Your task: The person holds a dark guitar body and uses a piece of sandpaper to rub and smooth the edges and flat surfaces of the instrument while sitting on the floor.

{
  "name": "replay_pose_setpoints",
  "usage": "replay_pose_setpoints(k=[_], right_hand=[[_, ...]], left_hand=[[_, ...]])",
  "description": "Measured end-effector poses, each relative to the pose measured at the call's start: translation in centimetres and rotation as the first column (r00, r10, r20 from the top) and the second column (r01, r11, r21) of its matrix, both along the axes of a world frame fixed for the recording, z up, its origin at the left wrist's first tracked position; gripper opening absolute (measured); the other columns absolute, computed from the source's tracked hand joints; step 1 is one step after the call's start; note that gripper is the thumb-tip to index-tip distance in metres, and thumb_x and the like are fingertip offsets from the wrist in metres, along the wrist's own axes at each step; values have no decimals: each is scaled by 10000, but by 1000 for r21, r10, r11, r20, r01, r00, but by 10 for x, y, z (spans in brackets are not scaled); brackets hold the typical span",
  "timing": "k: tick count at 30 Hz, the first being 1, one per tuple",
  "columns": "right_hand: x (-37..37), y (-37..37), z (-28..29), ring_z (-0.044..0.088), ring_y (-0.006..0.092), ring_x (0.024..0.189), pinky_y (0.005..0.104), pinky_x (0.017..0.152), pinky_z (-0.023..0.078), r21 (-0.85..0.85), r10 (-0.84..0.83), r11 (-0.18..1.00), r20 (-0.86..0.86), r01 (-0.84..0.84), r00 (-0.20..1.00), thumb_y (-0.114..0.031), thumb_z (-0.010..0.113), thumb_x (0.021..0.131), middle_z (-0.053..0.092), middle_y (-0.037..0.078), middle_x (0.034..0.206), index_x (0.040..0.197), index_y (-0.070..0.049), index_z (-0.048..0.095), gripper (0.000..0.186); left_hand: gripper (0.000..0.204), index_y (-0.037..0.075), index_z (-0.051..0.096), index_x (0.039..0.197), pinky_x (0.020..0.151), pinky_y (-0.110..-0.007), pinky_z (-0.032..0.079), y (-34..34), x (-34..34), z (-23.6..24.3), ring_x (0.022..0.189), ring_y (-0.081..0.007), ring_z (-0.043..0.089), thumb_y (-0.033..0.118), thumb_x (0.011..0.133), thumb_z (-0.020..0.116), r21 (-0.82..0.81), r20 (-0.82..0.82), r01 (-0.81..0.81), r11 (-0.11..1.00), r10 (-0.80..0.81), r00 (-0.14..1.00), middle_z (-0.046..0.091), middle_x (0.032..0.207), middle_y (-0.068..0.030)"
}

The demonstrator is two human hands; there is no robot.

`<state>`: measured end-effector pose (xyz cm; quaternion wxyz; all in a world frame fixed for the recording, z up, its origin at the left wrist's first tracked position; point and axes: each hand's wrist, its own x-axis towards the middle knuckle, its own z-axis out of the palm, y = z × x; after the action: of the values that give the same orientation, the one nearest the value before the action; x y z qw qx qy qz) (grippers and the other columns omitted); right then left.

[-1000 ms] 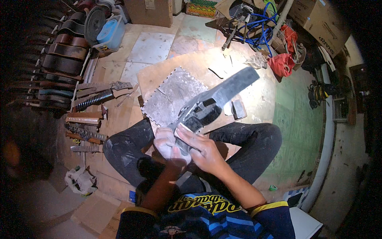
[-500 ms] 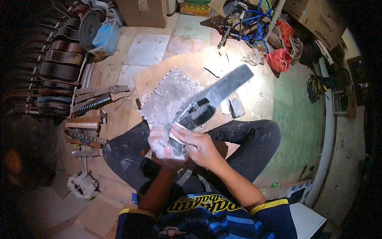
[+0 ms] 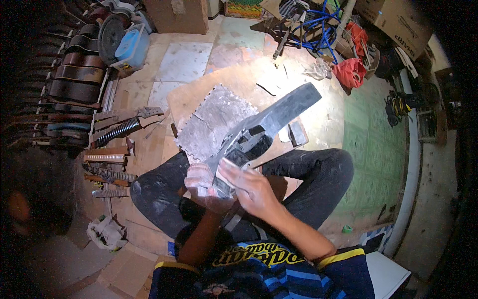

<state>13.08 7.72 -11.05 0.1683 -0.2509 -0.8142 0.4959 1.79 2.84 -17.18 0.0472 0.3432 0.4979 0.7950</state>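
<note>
A dark grey guitar body [image 3: 286,112] with cut-out hollows is held up at a slant over my lap, its long end pointing to the far right. My left hand [image 3: 200,182], pale with dust, is wrapped round its near lower end. Against the near side of the body, my right hand [image 3: 255,190] presses a small whitish folded piece [image 3: 221,169] that looks like sandpaper; the fingers partly cover it. Beyond lies a dusty grey foam mat [image 3: 211,117] with toothed edges, on a thin wooden board [image 3: 181,92]. A small dark grey block [image 3: 298,133] rests at the board's right side.
Several guitar necks [image 3: 107,158] lie on the floor at left, near a row of guitars [image 3: 74,89]. A plastic tub [image 3: 134,50] stands behind them. Blue cable [image 3: 323,37] and a red bag [image 3: 350,74] are piled at far right. My bent legs flank the work.
My right hand has slid slightly to the right and nearer along the guitar body. The body has shifted a little to the right; my left hand keeps its hold.
</note>
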Motion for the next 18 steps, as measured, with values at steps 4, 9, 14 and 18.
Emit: replay_pose_setpoints(k=[4,9,14,18], right_hand=[[5,-13,26,564,352,1324,412,1091,435,-207,3,977,-210,-48,978,85,522,796,579,215,1422,1385,-27,603,606],[2,-6,11,574,317,1332,382,1113,421,6,30,1000,13,-30,999,97,553,807,577,192,1448,1384,-15,600,590],[10,-12,-5,574,328,1326,392,1129,419,-214,40,974,-177,-78,983,61,579,808,568,199,1451,1387,-6,590,583],[2,-18,30,567,323,1338,390,1136,418,-292,35,952,-205,-95,978,58,575,813,568,197,1451,1390,-28,598,584]], left_hand=[[396,30,464,976,798,-384,448,-2,2,-2,889,-231,505,403,934,590,-8,-9,0,1000,0,1000,490,955,-132],[394,25,479,971,798,-380,449,-8,6,-1,894,-234,516,403,938,585,-12,-25,0,1000,-1,1000,506,958,-138],[392,21,494,967,798,-377,450,-14,2,0,898,-236,527,402,941,580,-26,-44,-9,1000,8,999,522,962,-144],[392,17,505,963,799,-374,451,-16,-3,-2,902,-239,537,402,944,577,-39,-37,-23,999,22,999,535,965,-149]])
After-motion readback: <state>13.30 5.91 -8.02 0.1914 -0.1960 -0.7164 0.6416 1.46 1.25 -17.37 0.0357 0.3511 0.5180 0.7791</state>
